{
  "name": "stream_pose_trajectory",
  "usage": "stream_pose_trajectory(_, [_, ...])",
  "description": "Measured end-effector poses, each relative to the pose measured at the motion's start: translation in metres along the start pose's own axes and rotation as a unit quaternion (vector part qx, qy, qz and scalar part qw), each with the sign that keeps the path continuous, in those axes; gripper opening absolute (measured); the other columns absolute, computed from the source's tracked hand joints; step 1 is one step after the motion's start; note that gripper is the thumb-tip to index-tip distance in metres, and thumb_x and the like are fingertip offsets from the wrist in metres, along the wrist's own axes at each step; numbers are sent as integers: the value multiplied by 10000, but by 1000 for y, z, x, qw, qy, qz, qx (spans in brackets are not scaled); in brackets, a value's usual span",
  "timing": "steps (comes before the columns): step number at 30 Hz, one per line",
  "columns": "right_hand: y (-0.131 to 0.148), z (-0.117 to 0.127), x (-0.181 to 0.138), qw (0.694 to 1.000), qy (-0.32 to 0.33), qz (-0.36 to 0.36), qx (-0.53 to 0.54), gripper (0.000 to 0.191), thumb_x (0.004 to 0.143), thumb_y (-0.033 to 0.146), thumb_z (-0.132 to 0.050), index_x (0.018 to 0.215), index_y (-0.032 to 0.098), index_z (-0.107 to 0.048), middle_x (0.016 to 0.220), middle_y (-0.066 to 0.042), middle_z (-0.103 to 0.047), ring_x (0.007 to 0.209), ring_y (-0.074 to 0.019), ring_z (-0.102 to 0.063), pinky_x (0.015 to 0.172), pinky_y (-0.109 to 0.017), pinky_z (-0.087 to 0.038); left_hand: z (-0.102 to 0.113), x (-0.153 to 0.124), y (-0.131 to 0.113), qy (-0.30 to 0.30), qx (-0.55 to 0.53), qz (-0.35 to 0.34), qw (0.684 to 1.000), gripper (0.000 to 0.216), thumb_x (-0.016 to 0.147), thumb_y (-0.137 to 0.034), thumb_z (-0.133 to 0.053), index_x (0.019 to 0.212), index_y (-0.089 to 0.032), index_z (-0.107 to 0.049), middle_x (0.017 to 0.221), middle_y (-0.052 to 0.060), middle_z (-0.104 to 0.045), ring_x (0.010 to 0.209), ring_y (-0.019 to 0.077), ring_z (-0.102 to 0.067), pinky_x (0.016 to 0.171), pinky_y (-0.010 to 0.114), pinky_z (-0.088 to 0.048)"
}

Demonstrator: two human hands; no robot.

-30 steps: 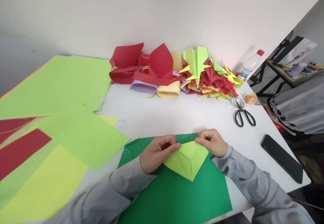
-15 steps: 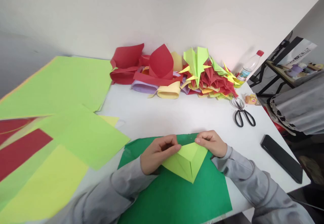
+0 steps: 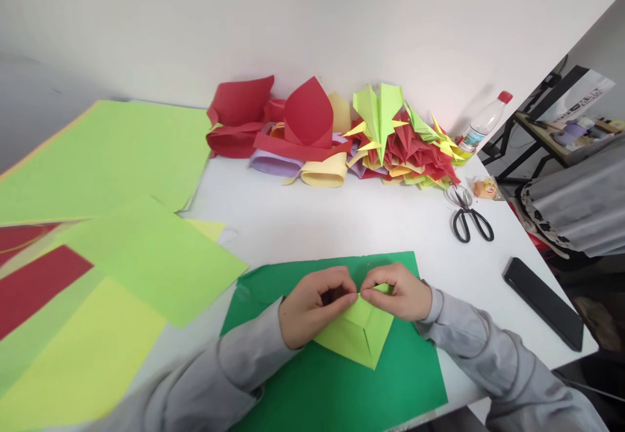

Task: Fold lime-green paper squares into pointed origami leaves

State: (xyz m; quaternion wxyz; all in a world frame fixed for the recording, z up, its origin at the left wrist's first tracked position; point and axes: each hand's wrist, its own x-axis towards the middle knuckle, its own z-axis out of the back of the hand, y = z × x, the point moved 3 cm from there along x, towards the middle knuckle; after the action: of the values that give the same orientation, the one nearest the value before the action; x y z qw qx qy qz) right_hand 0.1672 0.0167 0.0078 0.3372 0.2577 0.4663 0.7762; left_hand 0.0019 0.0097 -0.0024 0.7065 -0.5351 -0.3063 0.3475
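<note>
A folded light-green sheet of paper (image 3: 359, 337) lies over a dark green sheet (image 3: 332, 390) near the table's front. My left hand (image 3: 317, 305) pinches its upper edge between thumb and fingers. Close beside it, my right hand (image 3: 398, 292) pinches the same edge, the two thumb tips nearly meeting. Creases and a slit-like fold line run down the paper to its pointed lower corner. Part of its upper edge is hidden behind my fingers.
Light-green sheets (image 3: 122, 159) and a red strip (image 3: 46, 289) spread over the left side. Rolled red paper (image 3: 307, 116) and folded paper pieces (image 3: 415, 152) are piled by the wall. Scissors (image 3: 466, 214), a bottle (image 3: 486, 123), a wrapped snack (image 3: 485, 189) and a black phone (image 3: 544, 302) are at right.
My right hand has moved left and slightly down along the paper's upper edge, close to my left hand. The paper has shifted a little toward me.
</note>
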Motion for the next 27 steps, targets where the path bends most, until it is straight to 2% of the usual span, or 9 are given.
stream_pose_trajectory(5, [1,-4,-2,999,-39,6,-14,148,814,224,-533,709,160,-616,629,-5,-601,566,-101,-519,574,-211,-404,-1,0,-5,16,18,0,1000,276,873,-305,-440,661,-164,-546,633,-26,-442,578,108,-418,554,233,-320])
stream_pose_trajectory(8, [0,-6,-3,999,-25,-17,-12,141,808,237,-551,710,160,-618,622,2,-596,556,-98,-509,556,-208,-391,-1,0,-6,17,20,-16,1000,268,873,-293,-431,663,-165,-537,645,-25,-440,595,112,-429,570,231,-330])
stream_pose_trajectory(11, [1,-6,-2,1000,-16,-10,1,155,814,242,-559,699,156,-616,627,2,-587,567,-98,-507,562,-209,-392,-2,1,-6,22,24,-33,999,262,870,-271,-432,651,-162,-526,649,-24,-429,599,112,-431,571,230,-332])
stream_pose_trajectory(15, [2,-7,1,998,-7,0,69,219,824,270,-578,647,148,-620,587,11,-553,532,-86,-480,529,-201,-385,-3,1,-8,31,20,-45,998,266,867,-277,-431,638,-166,-506,640,-22,-411,586,113,-418,551,230,-324])
stream_pose_trajectory(22, [-4,-4,1,989,-31,-39,141,202,777,288,-641,644,143,-687,586,-6,-594,529,-90,-496,512,-208,-398,0,1,-12,28,19,-24,999,255,864,-274,-431,636,-171,-483,634,-27,-415,596,115,-413,563,239,-324])
stream_pose_trajectory(27, [-11,3,0,978,-57,-94,176,212,726,335,-697,639,142,-708,579,-10,-615,506,-86,-484,484,-207,-387,4,2,-11,22,17,-6,1000,265,865,-287,-422,629,-174,-464,635,-32,-409,594,113,-399,567,244,-315])
